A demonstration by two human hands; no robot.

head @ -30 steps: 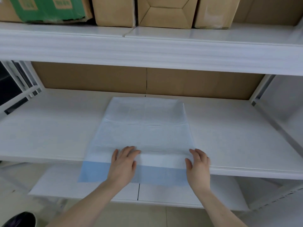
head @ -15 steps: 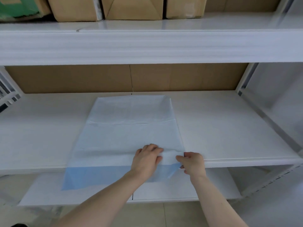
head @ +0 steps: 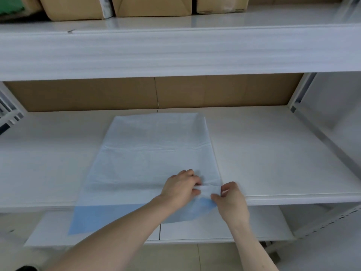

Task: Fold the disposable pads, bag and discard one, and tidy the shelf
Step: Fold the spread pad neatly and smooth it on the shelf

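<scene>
- Left hand (head: 180,187) near front edge of middle shelf (head: 283,153), fingers (head: 192,174) curled, pinching near right corner of disposable pad (head: 152,153).
- Right hand (head: 231,200) just beside it, thumb and fingers pinching same corner; a bunched bit of pad sits between both hands.
- Pad lies flat on middle shelf, pale side up, blue near edge hanging over shelf front above lower shelf (head: 214,229).
- Brown cardboard backing (head: 214,90) behind.
- Cardboard boxes (head: 152,5) on upper shelf (head: 175,53).
</scene>
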